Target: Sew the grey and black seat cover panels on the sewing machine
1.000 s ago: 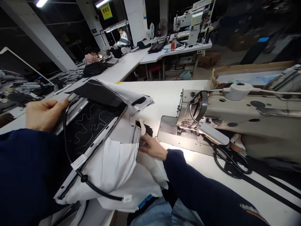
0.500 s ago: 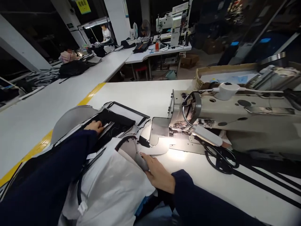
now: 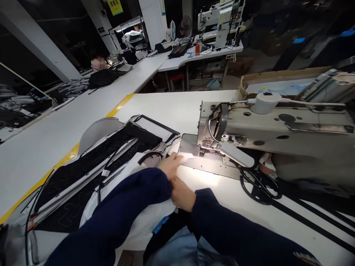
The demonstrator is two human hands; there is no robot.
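1. Head view: the fabric panel, black quilting edged in white, is spread flat on the counter, its near edge brought up to the sewing machine, seemingly to be fed under the needle.
2. The left hand is curled loosely onto the white edge beside the needle plate; a firm grip cannot be told.
3. The right hand lies flat, pressing the fabric down.
4. Scissors lie near the machine.
5. A cardboard box stands behind; blue-and-white contents are indistinct.
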